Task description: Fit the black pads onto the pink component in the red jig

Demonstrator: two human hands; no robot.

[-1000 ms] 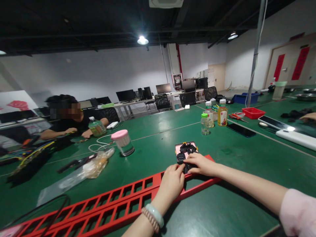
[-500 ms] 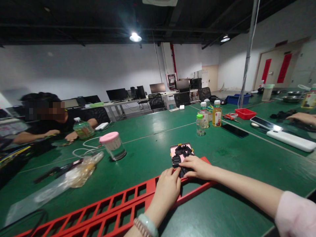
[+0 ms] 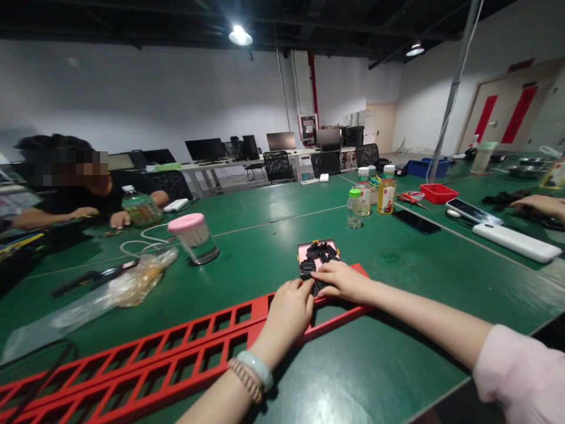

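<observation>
Green felt covers the long table (image 3: 273,235), and everything below is placed against the red slotted frame (image 3: 176,359) that runs slantwise across its near side. Beyond the frame's far end lies a small pink tray (image 3: 304,248) heaped with little black plastic parts (image 3: 320,252). Well beyond and to the left stands a clear jar with a pink lid (image 3: 193,237), with a crumpled plastic bag (image 3: 132,285) beside it; far to the right stand three drink bottles (image 3: 368,197).

The right hand (image 3: 342,281) lies over the frame's far end, fingers curled down on a black part (image 3: 309,277) at the tray's near edge. The left hand (image 3: 289,309) rests on the frame just beside it, fingers bent toward the same part; whether it grips anything I cannot tell.

The step in hand seems to be seating a black part into the frame's end slots. The next move would call for both hands to press it squarely home.
</observation>
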